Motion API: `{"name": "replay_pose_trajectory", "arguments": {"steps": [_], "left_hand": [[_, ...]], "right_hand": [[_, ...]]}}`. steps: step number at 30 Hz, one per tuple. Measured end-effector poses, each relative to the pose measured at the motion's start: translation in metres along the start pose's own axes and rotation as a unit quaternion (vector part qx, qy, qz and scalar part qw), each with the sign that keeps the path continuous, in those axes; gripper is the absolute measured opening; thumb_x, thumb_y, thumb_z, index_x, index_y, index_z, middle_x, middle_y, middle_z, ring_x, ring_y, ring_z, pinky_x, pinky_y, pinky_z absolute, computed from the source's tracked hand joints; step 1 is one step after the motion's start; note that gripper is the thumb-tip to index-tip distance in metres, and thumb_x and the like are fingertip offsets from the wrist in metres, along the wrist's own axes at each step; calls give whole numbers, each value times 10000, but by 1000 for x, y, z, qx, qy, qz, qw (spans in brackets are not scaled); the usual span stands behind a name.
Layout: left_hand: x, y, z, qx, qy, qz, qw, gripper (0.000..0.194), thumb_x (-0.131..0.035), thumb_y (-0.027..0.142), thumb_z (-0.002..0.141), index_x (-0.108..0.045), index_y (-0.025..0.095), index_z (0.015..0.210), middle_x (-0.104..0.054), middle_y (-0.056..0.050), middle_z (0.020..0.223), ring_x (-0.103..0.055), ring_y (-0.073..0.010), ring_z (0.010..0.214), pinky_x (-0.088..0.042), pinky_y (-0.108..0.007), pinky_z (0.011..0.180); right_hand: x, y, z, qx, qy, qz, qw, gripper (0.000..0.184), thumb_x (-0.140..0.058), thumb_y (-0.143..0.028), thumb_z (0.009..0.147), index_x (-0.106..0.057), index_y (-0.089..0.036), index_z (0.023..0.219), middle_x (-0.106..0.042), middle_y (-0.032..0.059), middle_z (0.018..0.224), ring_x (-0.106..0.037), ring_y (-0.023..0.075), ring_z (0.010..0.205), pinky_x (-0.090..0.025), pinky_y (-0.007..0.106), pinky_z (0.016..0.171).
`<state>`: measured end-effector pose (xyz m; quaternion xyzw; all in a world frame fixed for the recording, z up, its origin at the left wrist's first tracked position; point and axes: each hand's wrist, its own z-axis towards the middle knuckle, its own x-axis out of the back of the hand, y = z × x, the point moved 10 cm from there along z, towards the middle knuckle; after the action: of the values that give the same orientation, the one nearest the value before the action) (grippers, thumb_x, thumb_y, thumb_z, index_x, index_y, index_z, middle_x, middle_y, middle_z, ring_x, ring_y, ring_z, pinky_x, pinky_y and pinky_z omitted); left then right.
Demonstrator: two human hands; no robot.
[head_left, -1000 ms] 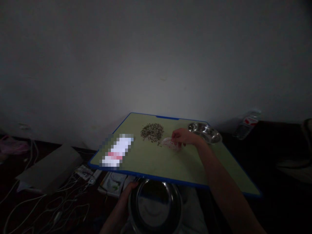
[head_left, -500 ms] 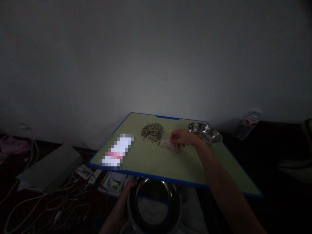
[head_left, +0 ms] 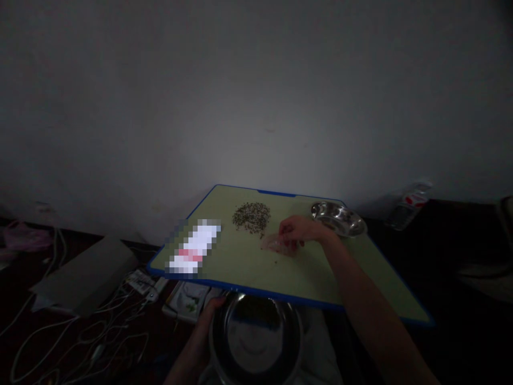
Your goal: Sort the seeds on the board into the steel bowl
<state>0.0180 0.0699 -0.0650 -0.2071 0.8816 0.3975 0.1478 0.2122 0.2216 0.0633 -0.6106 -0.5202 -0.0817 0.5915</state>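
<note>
1. Steel shows in two vessels: a large bowl [head_left: 256, 342] low at the front edge of the bench [head_left: 240, 267], and a shallow basin [head_left: 355, 223] on its far right part.
2. The right hand [head_left: 298, 230] has its fingers bent closed on a translucent pinkish thing [head_left: 273, 245], which lies low over the bench, just beside the dark grains [head_left: 251, 216]; its exact shape is blurred.
3. The left hand [head_left: 210, 315] is against the large bowl's left side, thumb near the rim; the other fingers are hidden, so I cannot tell how tightly they close.
4. As for progress, the grains seem to be already out on the bench, with most lying loose in one patch and a stray speck [head_left: 276, 262] nearer the front. That patch looks unfinished. Shadow and reflections hide whether the large bowl contains any.
</note>
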Motion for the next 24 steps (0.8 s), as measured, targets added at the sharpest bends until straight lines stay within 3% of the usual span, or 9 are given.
{"name": "replay_pose_trajectory", "arguments": {"steps": [5, 16, 20, 24], "left_hand": [[-3, 4, 0, -29, -21, -5, 999, 150, -529, 250, 688, -628, 150, 636, -670, 12, 552, -582, -146, 534, -422, -256, 599], [-11, -6, -2, 14, -42, -2, 999, 185, -526, 287, 679, -643, 151, 632, -665, -11, 527, -598, -186, 553, -418, -291, 626], [-13, -6, -5, 9, -43, 0, 999, 195, -508, 295, 685, -638, 157, 643, -662, -16, 516, -601, -204, 553, -411, -312, 625], [-16, -8, -6, 18, -60, 2, 998, 225, -483, 298, 692, -631, 143, 623, -673, -37, 533, -618, -218, 585, -415, -315, 624]], "right_hand": [[-10, -2, 3, 2, -23, 15, 1000, 229, -534, -329, 698, -559, -124, 797, -641, 54, 700, -587, 108, 504, -401, 149, 367], [-25, -19, -1, 29, -81, 39, 996, 255, -546, -374, 706, -568, -142, 808, -634, 26, 673, -581, 101, 512, -420, 167, 405], [-3, -22, -10, 46, -19, 43, 998, 264, -515, -381, 727, -566, -142, 829, -635, 33, 674, -586, 109, 533, -407, 170, 405], [21, 3, -40, -6, 121, -8, 993, 283, -456, -377, 760, -590, -139, 834, -621, 36, 607, -572, 119, 515, -383, 185, 404]]}}
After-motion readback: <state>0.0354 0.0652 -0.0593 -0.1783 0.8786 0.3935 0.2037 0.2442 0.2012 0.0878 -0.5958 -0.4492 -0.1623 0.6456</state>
